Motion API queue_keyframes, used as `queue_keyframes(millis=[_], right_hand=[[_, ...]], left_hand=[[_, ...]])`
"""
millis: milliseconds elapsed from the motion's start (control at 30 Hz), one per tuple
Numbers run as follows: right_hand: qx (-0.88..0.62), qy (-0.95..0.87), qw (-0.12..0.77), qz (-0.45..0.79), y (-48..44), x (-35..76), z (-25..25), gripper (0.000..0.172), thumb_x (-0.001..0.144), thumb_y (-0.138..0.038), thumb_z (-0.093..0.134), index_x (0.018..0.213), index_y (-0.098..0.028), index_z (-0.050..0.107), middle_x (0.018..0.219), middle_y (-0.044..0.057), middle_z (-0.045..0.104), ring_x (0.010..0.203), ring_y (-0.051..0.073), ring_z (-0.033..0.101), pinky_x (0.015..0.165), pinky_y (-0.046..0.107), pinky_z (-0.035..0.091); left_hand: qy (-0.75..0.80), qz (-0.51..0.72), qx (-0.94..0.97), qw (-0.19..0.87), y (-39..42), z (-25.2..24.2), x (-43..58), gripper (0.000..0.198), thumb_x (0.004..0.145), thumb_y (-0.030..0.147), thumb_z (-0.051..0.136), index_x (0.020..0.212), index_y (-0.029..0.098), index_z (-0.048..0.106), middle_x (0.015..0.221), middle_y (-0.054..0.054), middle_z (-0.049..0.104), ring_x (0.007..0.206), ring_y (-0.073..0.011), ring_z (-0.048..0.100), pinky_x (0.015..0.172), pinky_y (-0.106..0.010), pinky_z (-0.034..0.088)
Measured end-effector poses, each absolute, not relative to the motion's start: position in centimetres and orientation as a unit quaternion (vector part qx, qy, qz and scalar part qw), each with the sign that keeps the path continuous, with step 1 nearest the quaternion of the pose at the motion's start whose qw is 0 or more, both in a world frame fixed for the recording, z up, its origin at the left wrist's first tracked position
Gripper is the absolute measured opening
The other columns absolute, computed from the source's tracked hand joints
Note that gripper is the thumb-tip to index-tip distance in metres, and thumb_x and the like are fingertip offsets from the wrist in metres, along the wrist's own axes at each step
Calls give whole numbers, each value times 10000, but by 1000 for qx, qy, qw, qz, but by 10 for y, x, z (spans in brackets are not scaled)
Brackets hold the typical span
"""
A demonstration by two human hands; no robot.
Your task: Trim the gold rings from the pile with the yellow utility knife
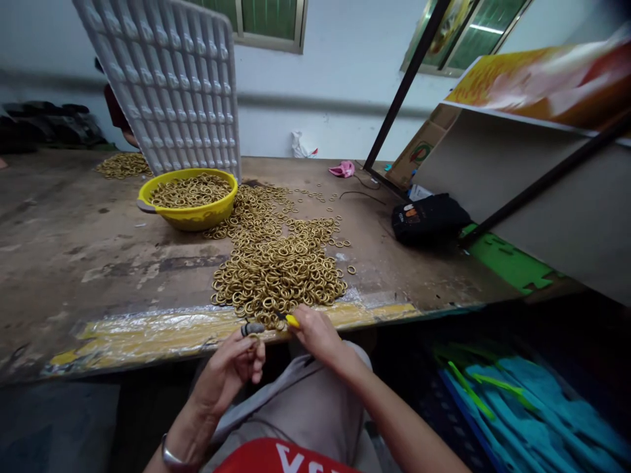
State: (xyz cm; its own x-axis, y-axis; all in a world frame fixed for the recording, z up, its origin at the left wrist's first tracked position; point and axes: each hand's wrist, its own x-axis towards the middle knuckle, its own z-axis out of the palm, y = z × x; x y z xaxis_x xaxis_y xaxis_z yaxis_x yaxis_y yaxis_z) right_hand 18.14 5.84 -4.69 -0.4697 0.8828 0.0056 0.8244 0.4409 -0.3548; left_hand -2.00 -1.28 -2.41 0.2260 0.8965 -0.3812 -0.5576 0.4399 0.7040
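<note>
My left hand (229, 368), with a dark grey cover on one finger and a metal bangle at the wrist, pinches a brass-coloured ring (254, 337) just off the table's front edge. My right hand (315, 334) is closed round a small tool with a yellow handle (292, 321); its tip is dark, and its exact kind is hidden by the fingers. Directly beyond both hands lies a heap of brass-coloured rings (280, 272). It spreads back toward a yellow basin (197, 217) full of similar rings.
A grey ribbed panel (172, 85) stands upright behind the basin, near another ring pile (123, 165). To the right are a black pouch (428, 218), a pink cloth (342, 169) and a dark metal frame (401, 85). Turquoise items (537, 407) lie low at right.
</note>
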Motion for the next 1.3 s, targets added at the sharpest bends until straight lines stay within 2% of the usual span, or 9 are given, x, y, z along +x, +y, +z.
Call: queue_keyframes(millis=[200,300,400,567,700,800,933,1033,1300], right_hand=[[-495,-612,282,548,65,179,-23,226,826,-342,576,690,-177,504,614,-36,528,467,68,391,469,207,312],[-435,-414,337,726,58,173,-9,319,736,-444,672,757,-190,480,609,-57,527,389,36,307,375,183,252],[-403,-325,356,778,50,168,0,410,644,-437,768,692,-188,446,534,-87,447,378,22,301,349,162,243],[-397,-284,365,793,44,162,6,404,625,-386,794,675,-179,450,503,-97,407,379,17,305,338,146,244],[-395,-299,364,789,42,157,7,415,621,-405,784,681,-186,437,515,-97,403,382,19,301,350,155,239],[-407,-359,354,762,41,158,7,383,716,-465,689,706,-204,410,547,-93,393,385,31,279,364,177,218],[-491,-614,361,501,32,168,7,266,883,-369,480,686,-198,430,592,-42,420,499,89,370,486,229,288],[-497,-770,304,259,21,177,6,134,858,-161,465,728,-184,488,697,6,519,643,131,457,603,261,306],[-513,-834,156,127,15,180,3,150,825,-49,486,858,-181,550,815,30,622,711,161,555,625,275,312]], left_hand=[[486,444,310,686,-6,-32,-7,353,760,474,676,724,129,608,542,15,544,400,-58,392,340,-155,263],[530,482,395,575,-3,-32,10,283,732,385,723,856,161,605,662,0,646,474,-85,502,439,-180,383],[543,515,474,464,-4,-30,20,273,754,326,713,960,185,604,887,-41,702,740,-156,626,662,-241,481],[568,487,572,336,-4,-29,17,173,811,316,658,932,192,664,814,-26,695,706,-166,608,672,-260,456],[578,477,595,289,-2,-22,13,135,815,287,637,751,178,686,670,-17,658,631,-157,579,634,-253,425],[578,487,543,366,2,-13,14,144,795,304,650,778,166,688,674,-17,651,605,-137,556,585,-231,413],[529,484,412,562,6,-5,16,258,739,392,692,783,144,637,501,61,477,404,-57,338,393,-173,253],[515,485,358,609,7,-3,16,298,710,414,713,776,143,611,458,90,400,377,-39,281,362,-150,203],[517,484,367,603,5,0,21,284,696,406,700,743,153,581,427,90,407,351,-35,287,338,-136,220]])
